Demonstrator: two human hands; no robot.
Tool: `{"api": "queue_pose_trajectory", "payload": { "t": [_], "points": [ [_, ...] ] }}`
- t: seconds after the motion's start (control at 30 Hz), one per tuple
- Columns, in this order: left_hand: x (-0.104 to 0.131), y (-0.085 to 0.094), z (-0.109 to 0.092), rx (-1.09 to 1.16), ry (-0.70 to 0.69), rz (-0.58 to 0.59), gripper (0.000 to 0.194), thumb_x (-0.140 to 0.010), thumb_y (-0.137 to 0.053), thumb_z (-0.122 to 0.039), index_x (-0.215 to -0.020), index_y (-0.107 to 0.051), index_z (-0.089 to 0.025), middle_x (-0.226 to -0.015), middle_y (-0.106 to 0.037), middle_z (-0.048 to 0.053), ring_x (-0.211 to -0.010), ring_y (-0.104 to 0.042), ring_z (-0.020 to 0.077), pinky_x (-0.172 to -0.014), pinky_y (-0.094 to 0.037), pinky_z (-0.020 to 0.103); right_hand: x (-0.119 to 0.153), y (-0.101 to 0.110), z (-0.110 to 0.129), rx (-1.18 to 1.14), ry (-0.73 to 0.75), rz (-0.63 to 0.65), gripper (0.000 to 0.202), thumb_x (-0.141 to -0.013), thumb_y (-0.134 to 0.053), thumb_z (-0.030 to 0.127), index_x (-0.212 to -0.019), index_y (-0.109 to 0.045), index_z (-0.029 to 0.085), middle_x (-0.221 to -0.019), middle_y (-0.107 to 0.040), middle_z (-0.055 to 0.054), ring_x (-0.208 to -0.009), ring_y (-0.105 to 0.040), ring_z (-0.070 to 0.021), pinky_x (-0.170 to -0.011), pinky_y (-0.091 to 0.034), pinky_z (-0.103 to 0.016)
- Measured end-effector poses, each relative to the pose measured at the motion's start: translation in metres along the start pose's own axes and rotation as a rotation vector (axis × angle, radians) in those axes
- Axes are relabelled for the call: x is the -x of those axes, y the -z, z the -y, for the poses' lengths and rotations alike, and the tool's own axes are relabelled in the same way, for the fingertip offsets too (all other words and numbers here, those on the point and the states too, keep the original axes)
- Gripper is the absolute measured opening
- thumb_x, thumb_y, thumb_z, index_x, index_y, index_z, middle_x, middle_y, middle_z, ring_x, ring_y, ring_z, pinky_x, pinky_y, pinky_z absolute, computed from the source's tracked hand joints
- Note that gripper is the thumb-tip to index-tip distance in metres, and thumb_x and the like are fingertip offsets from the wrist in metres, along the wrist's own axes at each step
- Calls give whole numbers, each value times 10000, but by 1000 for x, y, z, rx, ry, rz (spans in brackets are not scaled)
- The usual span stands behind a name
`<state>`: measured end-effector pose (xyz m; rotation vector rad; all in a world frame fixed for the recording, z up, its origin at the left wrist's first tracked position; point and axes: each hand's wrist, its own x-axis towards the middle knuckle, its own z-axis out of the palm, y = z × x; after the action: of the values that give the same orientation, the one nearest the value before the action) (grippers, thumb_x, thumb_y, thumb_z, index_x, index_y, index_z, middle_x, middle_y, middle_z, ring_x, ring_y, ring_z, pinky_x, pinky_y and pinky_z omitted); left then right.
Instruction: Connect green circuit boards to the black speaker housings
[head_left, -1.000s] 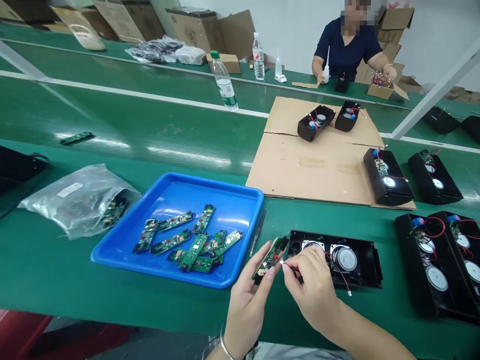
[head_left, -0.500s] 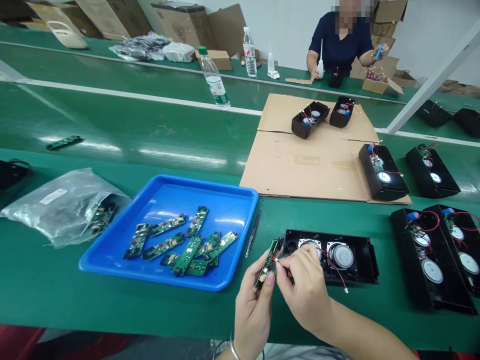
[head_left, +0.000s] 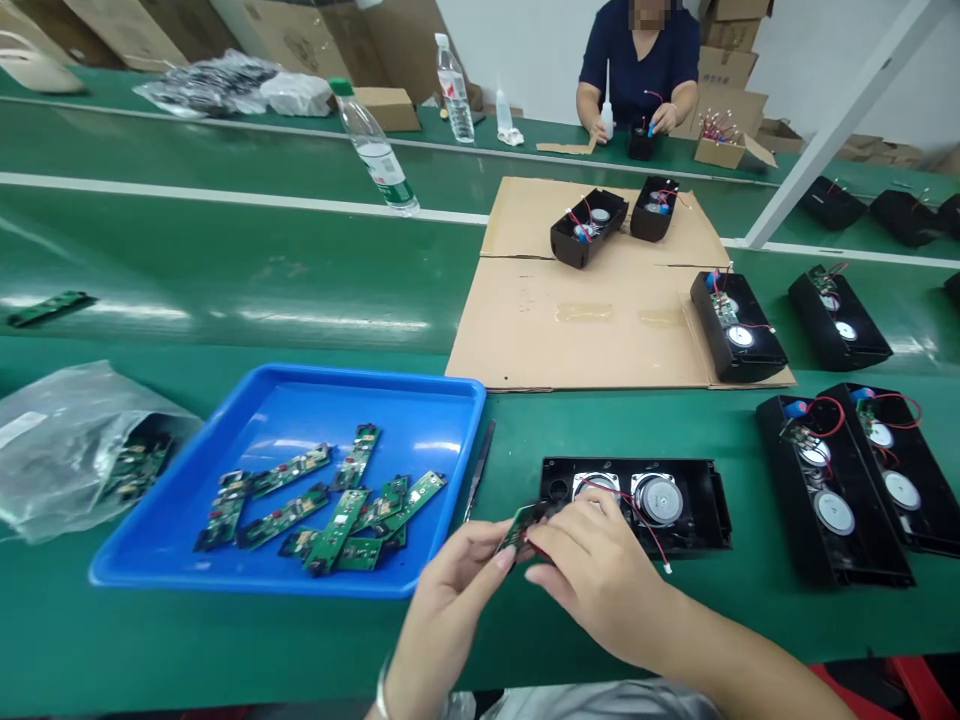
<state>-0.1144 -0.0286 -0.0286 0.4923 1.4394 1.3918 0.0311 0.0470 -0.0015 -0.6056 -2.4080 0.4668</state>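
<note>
Green and thin, the circuit board (head_left: 517, 530) is at the lower centre of the frame, pinched by the left hand (head_left: 448, 588). The right hand (head_left: 604, 570) curls its fingers close beside; what they pinch cannot be told. Probably light, stiff and fragile, it is best held by its long edges.

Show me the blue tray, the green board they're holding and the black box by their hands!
Blue tray (head_left: 289, 415): head view, on its bare floor.
Green board (head_left: 518, 527): head view, on its green surface.
Black box (head_left: 703, 512): head view, inside its right end.
</note>
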Motion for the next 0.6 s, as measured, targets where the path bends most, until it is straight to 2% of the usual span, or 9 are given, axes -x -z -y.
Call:
{"api": "queue_pose_trajectory", "payload": {
  "t": [0.07,0.13,0.2,0.27,0.33,0.43,0.5,0.6],
  "points": [
    [-2,8,-6,28,92,50,374,-585,-789,-363,-900,-666,-204,-808,-747,66,-857,-689,271,-782,-545,342,12,25,-13,-39,-59,132,204,-913,-415,131,-1037,-577,119,-973,-621,-83,-878,-525,-183,-780,-436,-333],
    [0,15,-8,33,149,67,489,-565,-797,-359,-1000,-642,-200,-808,-749,78,-880,-684,288,-800,-538,359,28,51,-29,-25,-152,242,338,-884,-349,29,-1084,-586,164,-1079,-590,-85,-934,-520,-178,-791,-453,-323],
    [7,17,-8,-44,194,89,449,-577,-783,-355,-973,-648,-192,-853,-749,88,-906,-677,289,-765,-543,320,45,70,-46,-16,-215,365,481,-818,-303,-58,-1051,-622,216,-1131,-566,-67,-953,-527,-164,-790,-466,-310],
    [15,13,-9,-180,242,161,314,-630,-737,-357,-888,-650,-201,-912,-744,81,-906,-676,280,-697,-549,284,59,81,-58,-35,-234,477,539,-777,-311,-85,-1035,-645,250,-1176,-551,-49,-1010,-525,-165,-811,-470,-306],
    [20,5,-11,-324,268,307,224,-678,-688,-349,-851,-636,-216,-950,-738,64,-918,-672,272,-687,-549,278,66,81,-65,-59,-208,539,531,-779,-336,-81,-1049,-651,250,-1218,-546,-43,-1056,-521,-173,-837,-466,-308],
    [22,-12,-14,-464,250,515,206,-733,-630,-325,-923,-613,-248,-1030,-717,40,-997,-644,242,-792,-529,284,65,74,-71,-95,-142,546,382,-836,-425,-9,-1017,-668,223,-1210,-581,-37,-1007,-555,-172,-840,-463,-304],
    [21,-23,-16,-510,215,589,219,-776,-579,-322,-987,-584,-264,-1104,-688,35,-1022,-630,215,-811,-519,268,60,69,-76,-124,-94,535,240,-851,-513,69,-963,-678,203,-1142,-627,-32,-950,-577,-170,-835,-458,-303],
    [17,-35,-16,-527,150,615,210,-804,-529,-337,-999,-549,-261,-1139,-667,45,-955,-652,196,-740,-535,248,53,65,-82,-163,-22,533,114,-834,-586,125,-885,-673,179,-985,-678,-21,-852,-588,-159,-777,-454,-283]
  ]
}}
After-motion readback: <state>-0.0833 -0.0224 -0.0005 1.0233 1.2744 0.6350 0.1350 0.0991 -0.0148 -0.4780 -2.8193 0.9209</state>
